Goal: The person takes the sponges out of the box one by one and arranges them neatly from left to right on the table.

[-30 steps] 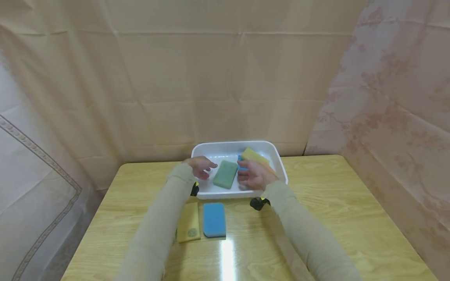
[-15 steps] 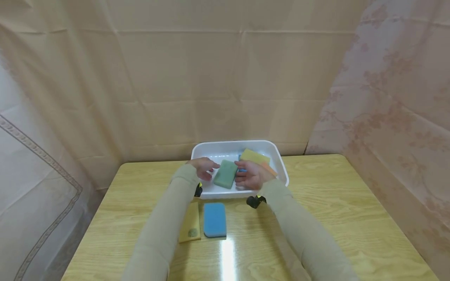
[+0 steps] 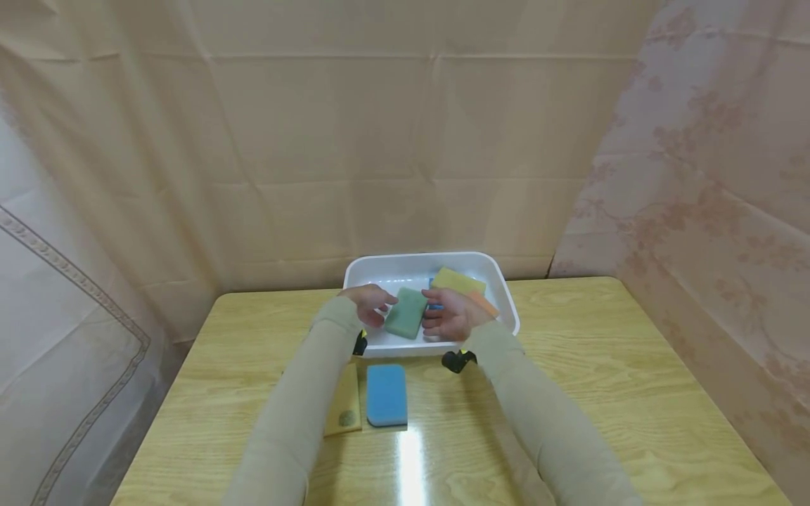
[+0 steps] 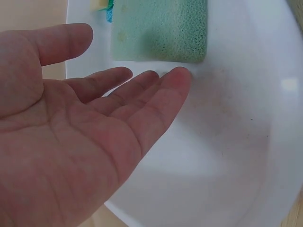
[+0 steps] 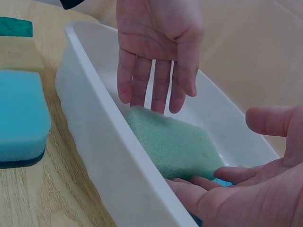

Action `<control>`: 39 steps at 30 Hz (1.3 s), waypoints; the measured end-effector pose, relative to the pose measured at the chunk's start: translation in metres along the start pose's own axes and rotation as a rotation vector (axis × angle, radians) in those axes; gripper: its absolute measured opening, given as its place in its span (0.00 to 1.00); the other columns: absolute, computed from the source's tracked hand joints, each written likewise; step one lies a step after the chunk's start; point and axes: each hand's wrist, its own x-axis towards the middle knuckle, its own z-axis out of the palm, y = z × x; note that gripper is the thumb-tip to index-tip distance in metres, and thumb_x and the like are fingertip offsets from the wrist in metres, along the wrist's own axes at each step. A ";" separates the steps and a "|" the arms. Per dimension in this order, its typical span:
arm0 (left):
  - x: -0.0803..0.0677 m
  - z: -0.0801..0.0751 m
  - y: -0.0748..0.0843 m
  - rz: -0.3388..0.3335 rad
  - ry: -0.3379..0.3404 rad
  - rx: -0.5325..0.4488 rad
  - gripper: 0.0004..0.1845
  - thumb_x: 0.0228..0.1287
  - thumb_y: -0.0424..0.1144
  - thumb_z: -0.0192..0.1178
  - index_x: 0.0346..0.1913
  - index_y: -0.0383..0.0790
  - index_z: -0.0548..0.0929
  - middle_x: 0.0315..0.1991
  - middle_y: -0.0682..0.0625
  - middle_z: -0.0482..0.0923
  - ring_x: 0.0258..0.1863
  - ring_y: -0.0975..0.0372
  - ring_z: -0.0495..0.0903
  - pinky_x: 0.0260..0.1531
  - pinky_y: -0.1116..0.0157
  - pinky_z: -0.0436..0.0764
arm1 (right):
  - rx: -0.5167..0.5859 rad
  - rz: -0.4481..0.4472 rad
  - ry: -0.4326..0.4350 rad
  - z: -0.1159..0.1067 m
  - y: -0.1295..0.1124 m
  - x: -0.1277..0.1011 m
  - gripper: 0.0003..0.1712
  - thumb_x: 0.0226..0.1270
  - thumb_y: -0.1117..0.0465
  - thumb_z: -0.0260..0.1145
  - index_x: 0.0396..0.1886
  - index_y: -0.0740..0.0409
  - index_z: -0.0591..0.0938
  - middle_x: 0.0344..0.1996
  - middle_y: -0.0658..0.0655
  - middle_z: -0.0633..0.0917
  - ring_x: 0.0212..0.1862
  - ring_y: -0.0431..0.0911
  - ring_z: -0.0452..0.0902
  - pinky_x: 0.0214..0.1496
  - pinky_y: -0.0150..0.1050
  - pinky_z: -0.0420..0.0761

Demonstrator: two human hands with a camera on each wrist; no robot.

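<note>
A green sponge (image 3: 406, 313) lies in a white tub (image 5: 111, 118), between my two hands. On its left side is my left hand (image 3: 369, 303), fingers relaxed and holding nothing. In the left wrist view its fingertips (image 4: 179, 75) are just short of the sponge's edge. My right hand (image 3: 454, 315) is on the opposite side, palm facing inward with fingers loosely extended. Seen from the right wrist, its fingertips come right up to the sponge's near edge. Beyond that hand, a yellow sponge (image 3: 458, 281) and an orange one (image 3: 484, 303) overlap a partly hidden blue one (image 3: 433, 284).
On the wooden table (image 3: 601, 365) before the tub lie a blue sponge (image 3: 387, 395) and a yellow sponge (image 3: 344, 407) with a dark round mark, partly covered by my left sleeve. A green edge (image 5: 16, 27) shows past them. Behind the table hangs a beige curtain (image 3: 392, 140).
Both hands have drawn slightly inward toward the green sponge, the left one moving right and the right one a little left. The sponges stay in place.
</note>
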 end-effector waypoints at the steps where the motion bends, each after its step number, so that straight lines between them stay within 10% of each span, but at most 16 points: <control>1: 0.001 0.000 0.000 0.002 -0.001 0.006 0.28 0.78 0.42 0.52 0.72 0.29 0.65 0.70 0.33 0.65 0.64 0.42 0.73 0.62 0.53 0.77 | 0.001 -0.001 0.001 0.000 0.000 0.001 0.45 0.80 0.52 0.55 0.81 0.63 0.41 0.79 0.70 0.44 0.79 0.67 0.39 0.78 0.60 0.48; 39: 0.006 0.006 0.006 0.013 0.000 0.044 0.29 0.78 0.42 0.52 0.73 0.30 0.63 0.68 0.33 0.68 0.59 0.44 0.78 0.55 0.55 0.82 | 0.091 -0.016 0.016 -0.005 0.002 0.008 0.40 0.80 0.54 0.56 0.79 0.64 0.47 0.76 0.69 0.57 0.75 0.61 0.57 0.75 0.55 0.62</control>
